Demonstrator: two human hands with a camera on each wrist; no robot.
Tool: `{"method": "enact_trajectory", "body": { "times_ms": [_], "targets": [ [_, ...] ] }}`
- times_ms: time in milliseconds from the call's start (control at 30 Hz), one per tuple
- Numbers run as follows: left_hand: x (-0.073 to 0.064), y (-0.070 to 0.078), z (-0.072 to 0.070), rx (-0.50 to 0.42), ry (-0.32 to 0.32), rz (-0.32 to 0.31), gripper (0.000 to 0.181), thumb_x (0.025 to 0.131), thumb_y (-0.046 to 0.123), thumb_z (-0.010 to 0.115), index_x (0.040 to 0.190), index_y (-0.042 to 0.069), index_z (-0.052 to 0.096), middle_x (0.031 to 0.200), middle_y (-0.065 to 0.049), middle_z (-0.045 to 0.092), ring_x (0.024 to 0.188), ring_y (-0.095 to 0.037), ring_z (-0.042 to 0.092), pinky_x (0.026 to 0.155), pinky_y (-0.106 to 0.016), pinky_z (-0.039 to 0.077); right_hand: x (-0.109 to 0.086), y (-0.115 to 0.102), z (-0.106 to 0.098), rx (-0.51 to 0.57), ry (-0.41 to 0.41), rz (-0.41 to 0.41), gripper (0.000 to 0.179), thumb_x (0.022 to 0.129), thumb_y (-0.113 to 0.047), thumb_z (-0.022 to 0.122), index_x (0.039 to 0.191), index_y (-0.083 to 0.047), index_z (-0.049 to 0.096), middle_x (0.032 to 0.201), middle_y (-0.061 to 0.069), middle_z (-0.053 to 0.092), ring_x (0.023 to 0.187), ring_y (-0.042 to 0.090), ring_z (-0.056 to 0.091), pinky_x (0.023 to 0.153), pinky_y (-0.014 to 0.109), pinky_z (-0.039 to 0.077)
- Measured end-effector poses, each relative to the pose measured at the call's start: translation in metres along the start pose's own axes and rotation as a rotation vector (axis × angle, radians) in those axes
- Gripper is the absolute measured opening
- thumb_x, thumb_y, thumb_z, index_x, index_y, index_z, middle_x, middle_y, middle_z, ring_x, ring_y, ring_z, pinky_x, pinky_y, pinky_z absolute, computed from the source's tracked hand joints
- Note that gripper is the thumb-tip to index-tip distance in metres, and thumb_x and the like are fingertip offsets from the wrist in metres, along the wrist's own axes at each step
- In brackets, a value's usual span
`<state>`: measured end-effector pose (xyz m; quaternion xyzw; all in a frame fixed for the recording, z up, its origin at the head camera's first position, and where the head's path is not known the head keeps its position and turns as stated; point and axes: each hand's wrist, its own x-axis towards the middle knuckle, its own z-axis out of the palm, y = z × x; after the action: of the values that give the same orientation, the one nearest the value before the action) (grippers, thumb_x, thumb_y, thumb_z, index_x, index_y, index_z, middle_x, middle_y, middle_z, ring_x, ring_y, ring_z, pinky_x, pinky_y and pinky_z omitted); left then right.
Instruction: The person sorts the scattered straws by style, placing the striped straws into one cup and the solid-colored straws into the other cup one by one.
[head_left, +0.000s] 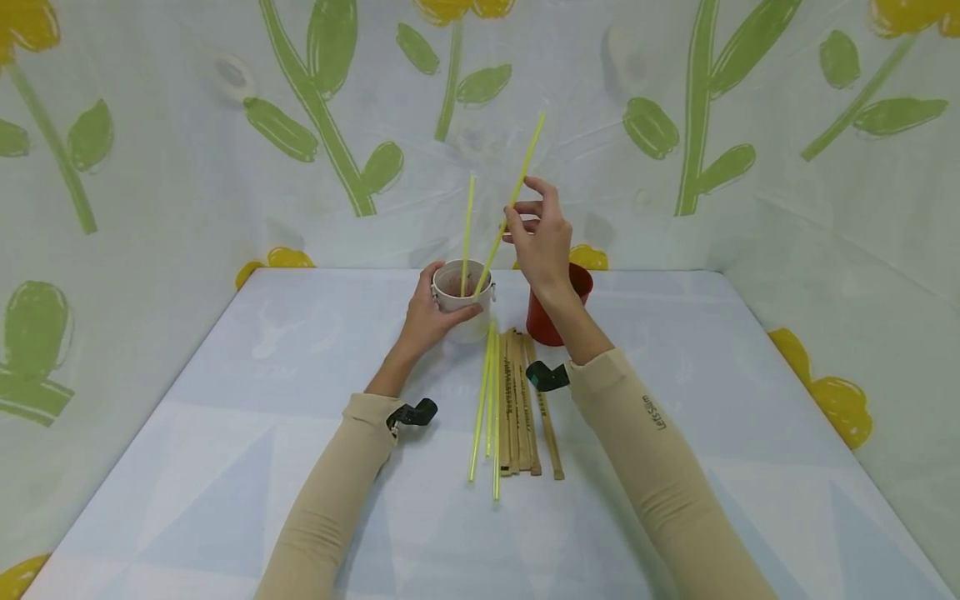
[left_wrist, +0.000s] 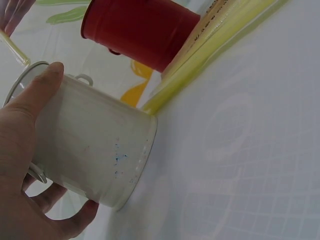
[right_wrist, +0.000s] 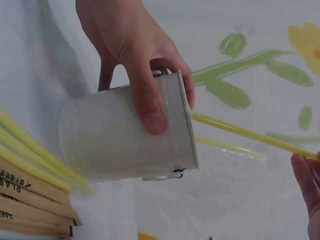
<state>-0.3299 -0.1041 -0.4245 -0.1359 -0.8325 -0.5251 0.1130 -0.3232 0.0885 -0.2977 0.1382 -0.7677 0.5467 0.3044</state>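
My left hand [head_left: 435, 312] grips a small white metal bucket [left_wrist: 95, 135] around its side, thumb near the rim. Above the bucket, my right hand [head_left: 542, 237] pinches a yellow straw [head_left: 531, 154] whose lower end is at the bucket's mouth. A second yellow straw [head_left: 468, 221] stands inside the bucket, leaning on its own. In front of the bucket several yellow straws [head_left: 482, 408] lie side by side on the table, next to several straws in brown paper sleeves [head_left: 513, 408].
A red bucket [head_left: 543, 321] stands to the right of the white one, partly behind my right forearm. The pale table [head_left: 225, 492] meets a wall covering [head_left: 465, 192] printed with flowers just behind the buckets.
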Motion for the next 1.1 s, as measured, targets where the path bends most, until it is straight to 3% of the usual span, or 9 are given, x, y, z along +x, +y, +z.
{"method": "enact_trajectory", "body": {
  "times_ms": [300,600,1100],
  "targets": [
    [0.001,0.0,0.0,-0.012,-0.003,0.014,0.098,0.073,0.038,0.086,0.149,0.018,0.028,0.144,-0.012,0.047,0.128,-0.028,0.05,0.102,-0.051,0.044,-0.003,0.006,0.003,0.008,0.034,-0.021,0.045,0.096,-0.015,0.063,0.137,-0.012,0.045,0.103,0.014,0.071,0.077,0.026,0.073,0.07,0.024,0.059],
    [0.0,0.0,0.0,-0.016,-0.007,0.011,0.099,0.074,0.036,0.086,0.15,0.016,0.027,0.144,-0.012,0.047,0.127,-0.028,0.05,0.101,-0.05,0.045,-0.018,0.022,0.016,-0.118,-0.057,-0.015,0.045,0.096,-0.014,0.063,0.137,-0.01,0.046,0.103,0.016,0.073,0.078,0.025,0.074,0.07,0.029,0.06],
    [0.001,-0.001,0.0,-0.01,-0.004,0.009,0.098,0.074,0.036,0.086,0.15,0.018,0.027,0.145,-0.013,0.046,0.127,-0.029,0.05,0.1,-0.05,0.045,-0.036,0.031,0.026,-0.231,-0.192,0.0,0.042,0.097,-0.013,0.059,0.137,-0.013,0.049,0.106,0.013,0.074,0.083,0.025,0.075,0.069,0.034,0.06]
  ]
}}
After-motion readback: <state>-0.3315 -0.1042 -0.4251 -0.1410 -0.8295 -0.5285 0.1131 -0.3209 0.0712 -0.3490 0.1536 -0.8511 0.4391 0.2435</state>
